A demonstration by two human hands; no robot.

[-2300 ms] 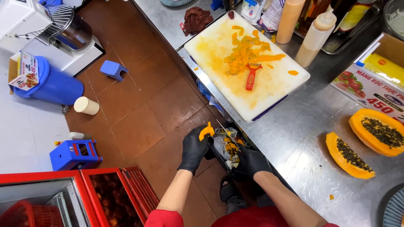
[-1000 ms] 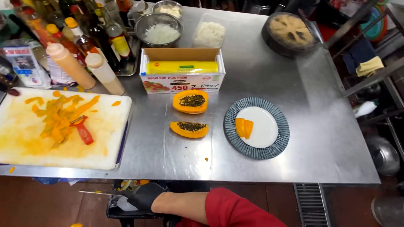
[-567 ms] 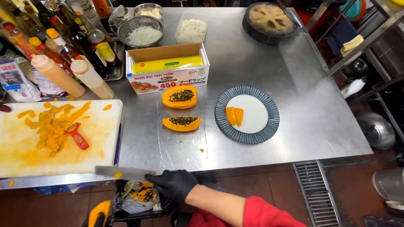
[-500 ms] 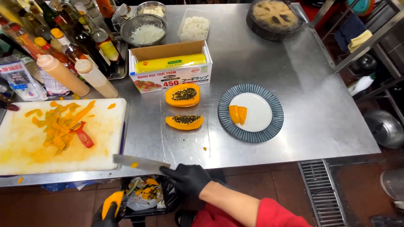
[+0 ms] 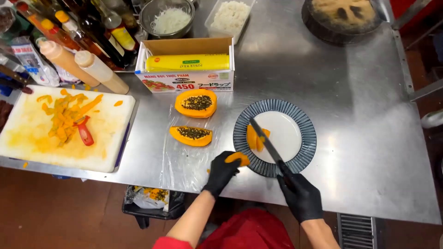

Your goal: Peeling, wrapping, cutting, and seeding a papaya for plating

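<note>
Both my hands wear black gloves. My left hand (image 5: 222, 172) holds an orange papaya piece (image 5: 237, 158) at the near left rim of a blue-rimmed white plate (image 5: 295, 133). My right hand (image 5: 300, 195) grips a knife (image 5: 265, 142) by its handle, the blade pointing up-left over the plate, across a few papaya slices (image 5: 254, 138) lying on it. Two papaya halves with black seeds (image 5: 196, 103) (image 5: 191, 135) rest cut side up on clear plastic wrap (image 5: 181, 159) left of the plate.
A white cutting board (image 5: 27, 143) with orange peelings and a red peeler (image 5: 84, 131) lies at left. Behind stand sauce bottles (image 5: 99, 71), a box of wrap roll (image 5: 187, 64), a metal bowl (image 5: 168, 18), a tub (image 5: 228, 16). A bin (image 5: 150, 203) sits below the table's near edge.
My view turned from the floor and bin back over the table. Both hands came up from the bin: the left now holds a papaya piece at the plate, the right brought the knife over the plate.
</note>
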